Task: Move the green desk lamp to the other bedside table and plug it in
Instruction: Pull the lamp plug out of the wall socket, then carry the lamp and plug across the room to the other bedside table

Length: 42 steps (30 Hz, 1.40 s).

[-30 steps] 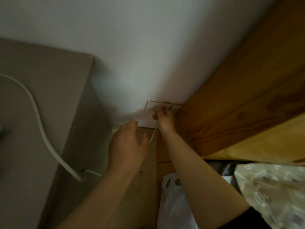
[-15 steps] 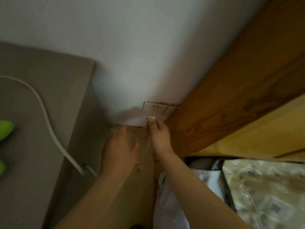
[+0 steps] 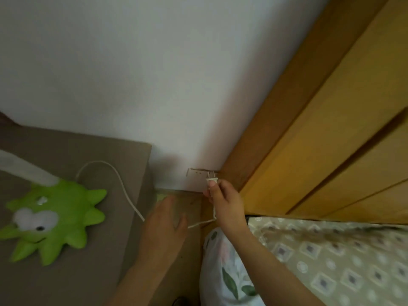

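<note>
Green spiky cartoon-creature desk lamp (image 3: 51, 219) sits on the grey-brown bedside table (image 3: 123, 155), well left of the socket. So the move looks done; plugging in is what remains.

Right hand (image 3: 225, 204) pinches the small white two-pin plug (image 3: 212, 180) between thumb and fingertips, closed on the plug body, prongs pointing up toward the white wall socket plate (image 3: 198, 175). Prongs sit just at the plate's right edge, not in the slots as far as I can tell; the picture is soft there.

Thin white power cord (image 3: 123, 188) loops from the lamp across the tabletop, drops off the edge, passes under the left hand (image 3: 165, 226), then bends sharply up to the plug. Left hand is spread flat, low in the gap between table and wooden bed headboard (image 3: 309, 140). Whether it actually grips the cord I cannot tell.

Handling judgement: plug is light, hard, small, with little to hold, so I would take it by its flat sides, close behind the flange, never by the cord. Cord is limp and kinks easily; slack needed. Prongs likely bend if pushed in crooked. Lamp body looks like light plastic, could be dragged if the cord snags.

White plastic bag with leaf print (image 3: 225, 272) lies below, beside the patterned bedspread (image 3: 342, 261).
</note>
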Available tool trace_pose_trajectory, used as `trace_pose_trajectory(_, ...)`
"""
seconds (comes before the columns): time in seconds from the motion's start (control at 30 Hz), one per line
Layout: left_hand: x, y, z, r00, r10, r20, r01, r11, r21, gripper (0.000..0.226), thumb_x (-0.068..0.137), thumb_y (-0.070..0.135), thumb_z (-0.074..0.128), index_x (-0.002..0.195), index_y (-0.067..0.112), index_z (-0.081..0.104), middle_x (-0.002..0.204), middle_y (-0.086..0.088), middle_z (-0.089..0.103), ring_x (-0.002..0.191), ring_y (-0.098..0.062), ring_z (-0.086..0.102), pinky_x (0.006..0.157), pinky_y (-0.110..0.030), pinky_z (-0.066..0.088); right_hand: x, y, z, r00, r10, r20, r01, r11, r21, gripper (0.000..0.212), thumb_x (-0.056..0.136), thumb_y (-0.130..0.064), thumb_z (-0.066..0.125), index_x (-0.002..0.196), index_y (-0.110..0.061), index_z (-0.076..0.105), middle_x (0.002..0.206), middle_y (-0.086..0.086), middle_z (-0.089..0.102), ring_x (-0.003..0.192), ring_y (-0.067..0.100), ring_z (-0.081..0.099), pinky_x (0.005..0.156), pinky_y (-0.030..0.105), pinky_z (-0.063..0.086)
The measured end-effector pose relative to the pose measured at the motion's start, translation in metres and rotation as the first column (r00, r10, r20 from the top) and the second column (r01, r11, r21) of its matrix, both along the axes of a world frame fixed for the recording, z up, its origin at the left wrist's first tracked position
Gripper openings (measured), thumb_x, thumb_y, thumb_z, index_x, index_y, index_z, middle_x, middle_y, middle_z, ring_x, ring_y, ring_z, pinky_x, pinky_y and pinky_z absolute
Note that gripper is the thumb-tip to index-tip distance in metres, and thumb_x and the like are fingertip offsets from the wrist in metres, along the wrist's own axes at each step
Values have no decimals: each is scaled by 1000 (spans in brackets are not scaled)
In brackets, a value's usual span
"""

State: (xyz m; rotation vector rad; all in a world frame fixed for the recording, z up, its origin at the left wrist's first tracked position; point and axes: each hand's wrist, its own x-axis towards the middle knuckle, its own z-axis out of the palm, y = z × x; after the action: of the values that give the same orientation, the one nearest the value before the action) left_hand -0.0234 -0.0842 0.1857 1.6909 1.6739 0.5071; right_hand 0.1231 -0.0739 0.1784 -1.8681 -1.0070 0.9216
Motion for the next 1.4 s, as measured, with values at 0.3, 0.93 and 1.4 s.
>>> trace_pose_trajectory(0.3, -29, -45, 157, 1000, 11, 3, -11, 999, 37, 54, 74, 45, 47, 116, 15, 59, 116, -5, 64, 107, -25, 60, 86, -25, 41, -10, -44, 179, 999, -6, -33, 9, 998, 68, 32, 94, -38, 46, 82, -12, 61, 75, 7, 66, 70, 18, 60, 64, 34, 44)
trace_pose_trajectory(0.93, -77, -90, 341, 971, 176, 163, -210, 951, 228, 42, 82, 21, 64, 123, 13, 55, 121, -4, 63, 111, -19, 58, 98, -33, 45, -56, -97, 353, 972, 231, -51, -223, 966, 132, 15, 94, -27, 49, 84, -24, 60, 86, -4, 69, 84, 9, 64, 71, 25, 45)
trace_pose_trajectory(1.4, -194, -48, 328, 937, 347, 27, -342, 904, 257, 40, 80, 21, 67, 118, 11, 57, 115, -7, 66, 108, -24, 60, 91, -34, 46, -125, -42, 370, 919, 393, 24, -394, 915, 87, 18, 90, -17, 53, 86, -2, 63, 83, 11, 72, 84, 37, 65, 83, 54, 52)
